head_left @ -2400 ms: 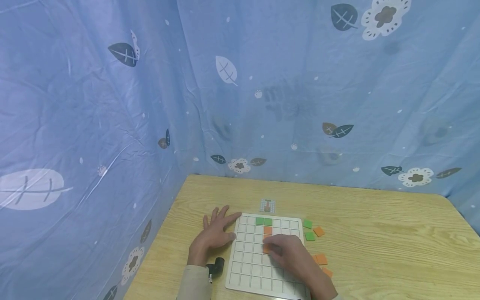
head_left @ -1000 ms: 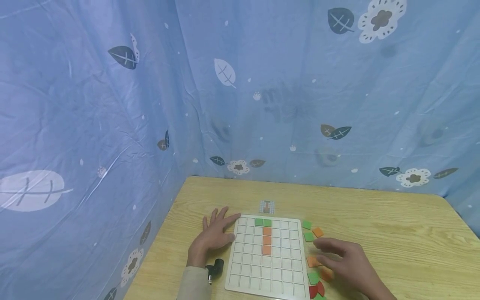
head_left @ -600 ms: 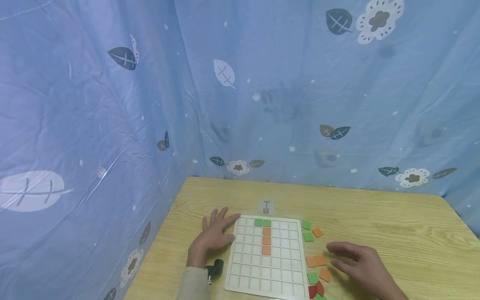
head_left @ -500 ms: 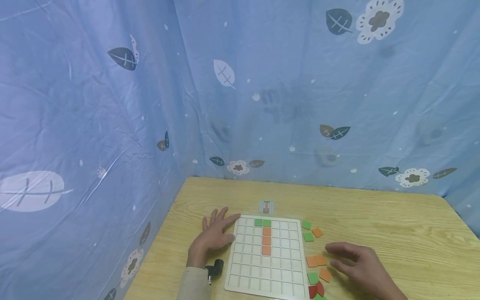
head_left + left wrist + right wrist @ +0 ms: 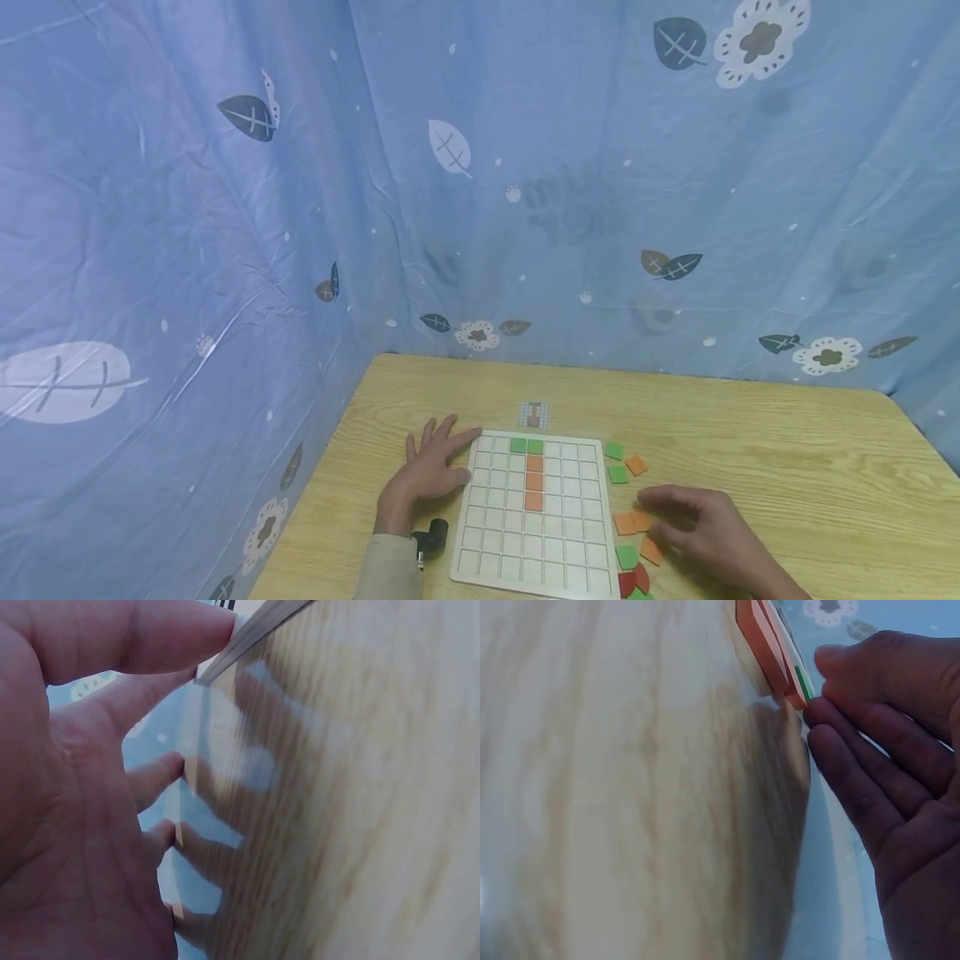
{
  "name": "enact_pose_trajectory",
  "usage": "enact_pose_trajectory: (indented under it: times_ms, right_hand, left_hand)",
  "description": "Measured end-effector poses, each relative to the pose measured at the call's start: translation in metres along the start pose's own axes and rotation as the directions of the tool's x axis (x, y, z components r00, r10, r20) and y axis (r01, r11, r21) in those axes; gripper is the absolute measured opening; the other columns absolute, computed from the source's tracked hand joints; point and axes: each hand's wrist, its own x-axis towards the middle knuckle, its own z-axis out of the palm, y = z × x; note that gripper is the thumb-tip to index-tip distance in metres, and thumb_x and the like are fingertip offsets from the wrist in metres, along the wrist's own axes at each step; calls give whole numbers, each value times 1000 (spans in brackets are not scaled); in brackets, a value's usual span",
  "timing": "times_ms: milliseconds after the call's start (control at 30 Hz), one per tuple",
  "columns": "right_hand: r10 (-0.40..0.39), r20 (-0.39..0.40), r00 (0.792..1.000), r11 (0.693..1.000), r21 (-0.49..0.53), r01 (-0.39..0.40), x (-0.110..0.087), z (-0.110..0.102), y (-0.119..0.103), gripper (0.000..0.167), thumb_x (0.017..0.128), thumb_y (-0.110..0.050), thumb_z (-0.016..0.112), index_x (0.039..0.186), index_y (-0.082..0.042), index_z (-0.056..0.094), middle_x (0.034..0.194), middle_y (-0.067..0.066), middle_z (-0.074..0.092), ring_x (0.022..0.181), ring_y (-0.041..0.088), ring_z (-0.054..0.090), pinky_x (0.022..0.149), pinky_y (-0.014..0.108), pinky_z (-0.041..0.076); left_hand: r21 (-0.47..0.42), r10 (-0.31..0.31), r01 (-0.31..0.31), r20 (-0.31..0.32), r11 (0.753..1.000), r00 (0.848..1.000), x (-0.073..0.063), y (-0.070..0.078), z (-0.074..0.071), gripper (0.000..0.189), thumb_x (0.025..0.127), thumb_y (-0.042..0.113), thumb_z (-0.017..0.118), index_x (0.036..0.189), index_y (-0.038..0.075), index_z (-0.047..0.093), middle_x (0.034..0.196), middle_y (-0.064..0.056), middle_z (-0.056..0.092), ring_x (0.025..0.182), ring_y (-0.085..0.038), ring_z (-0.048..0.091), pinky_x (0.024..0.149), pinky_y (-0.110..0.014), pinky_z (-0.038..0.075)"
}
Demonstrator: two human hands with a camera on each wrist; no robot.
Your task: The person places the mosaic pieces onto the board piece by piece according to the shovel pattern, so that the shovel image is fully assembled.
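My left hand (image 5: 426,477) is spread on the table, its thumb and index finger against the left edge of the white gridded board (image 5: 491,542); the left wrist view shows the thumb at the board edge (image 5: 259,637). Two green square tiles (image 5: 527,446) lie in the board's top row, with a column of three orange tiles (image 5: 534,482) below the right one. My right hand (image 5: 708,527) hovers right of the board, fingers loosely bent with nothing between them. Its thumb tip overlaps loose orange tiles (image 5: 624,524), seen edge-on as an orange tile (image 5: 761,645) in the right wrist view.
More loose green tiles (image 5: 617,474) and an orange tile (image 5: 637,464) lie up the board's right side. Red pieces (image 5: 627,583) lie at its lower right. A small printed card (image 5: 534,414) sits behind the board. A black device (image 5: 432,536) is near my left wrist.
My right hand has left the orange tile in the board's column and moved right, off the board. Lately it has shifted slightly left, back toward the loose orange tiles. My left hand stays put.
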Motion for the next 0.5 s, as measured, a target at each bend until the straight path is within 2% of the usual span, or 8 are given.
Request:
enact_pose_trajectory:
  times_ms: [233, 500]
  right_hand:
    - [41, 50, 998, 999, 25, -42, 0, 0, 0, 35, 88, -24, 91, 121, -21, 82, 122, -4, 83, 111, -4, 72, 92, 22, 62]
    - [3, 36, 999, 999, -41, -1, 1, 2, 2, 35, 86, -22, 93, 120, -26, 83, 119, -9, 82, 114, -4, 71, 93, 22, 62]
  left_hand:
    - [0, 3, -3, -4, 1000, 1000, 0, 0, 0, 76, 87, 13, 71, 161, 24, 57, 181, -20, 24, 168, -55, 3, 126, -83, -9]
    - [0, 0, 0, -7, 1000, 1000, -1, 1, 0, 75, 88, 13, 72, 161, 23, 57, 181, -20, 24, 168, -55, 3, 126, -83, -9]
